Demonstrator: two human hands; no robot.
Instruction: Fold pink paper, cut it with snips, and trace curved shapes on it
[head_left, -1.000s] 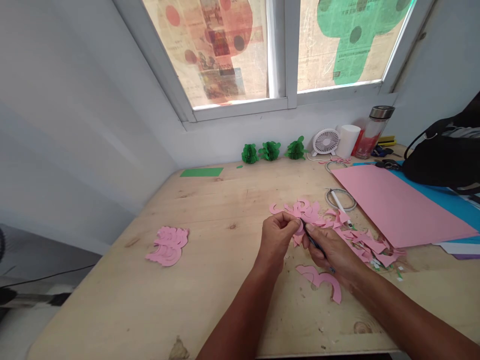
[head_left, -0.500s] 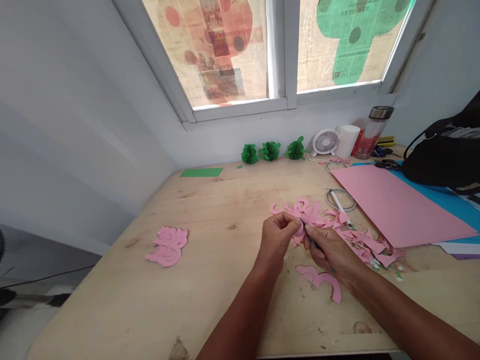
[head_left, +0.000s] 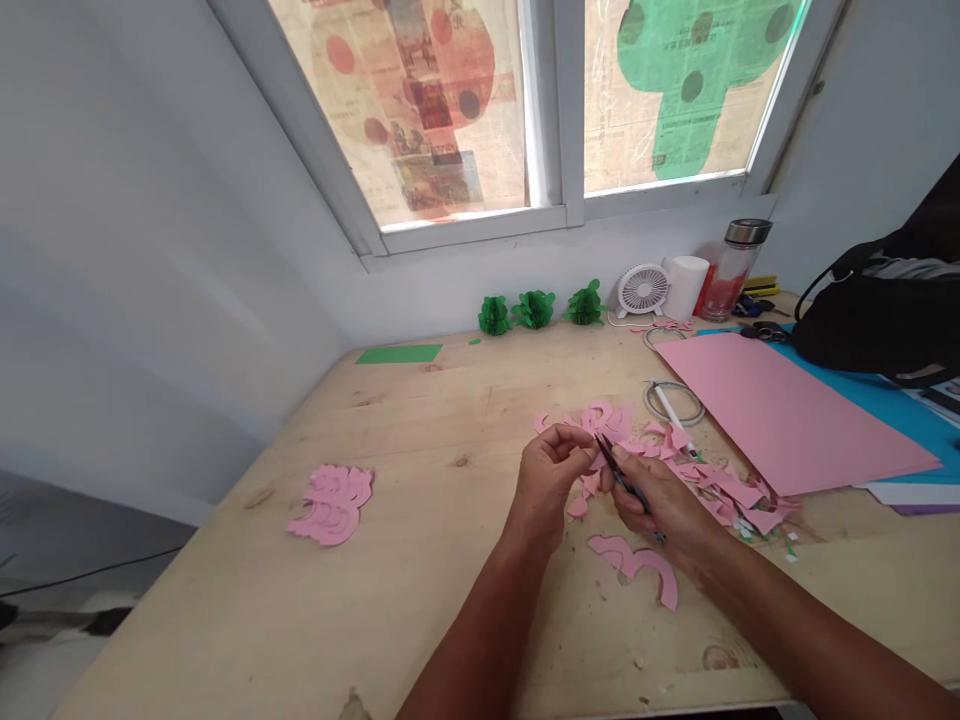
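My left hand (head_left: 553, 462) pinches thumb and fingertips together on a small piece of pink paper (head_left: 598, 463), mostly hidden by the fingers. In my right hand (head_left: 654, 492) are dark scissors (head_left: 631, 487), with their narrow tips pointing up at the left fingertips. Curved pink paper cutouts (head_left: 611, 418) lie on the table just behind both hands. Nearer to me, between the forearms, are arched pink strips (head_left: 656, 568). A stack of scalloped pink cutouts (head_left: 330, 505) lies apart on the left.
Pink scraps (head_left: 731, 490) spread right of my hands, with a white pen (head_left: 671, 408) and a coiled ring behind. Pink sheets (head_left: 787, 415) and a black bag (head_left: 885, 310) occupy the right. Green paper balls (head_left: 536, 310), a fan (head_left: 643, 291) and a bottle (head_left: 737, 270) line the wall.
The scissors have turned so that more of their blades shows, and the right hand sits slightly lower. A pink scrap now shows on the table below the left fingertips. The view has shifted slightly.
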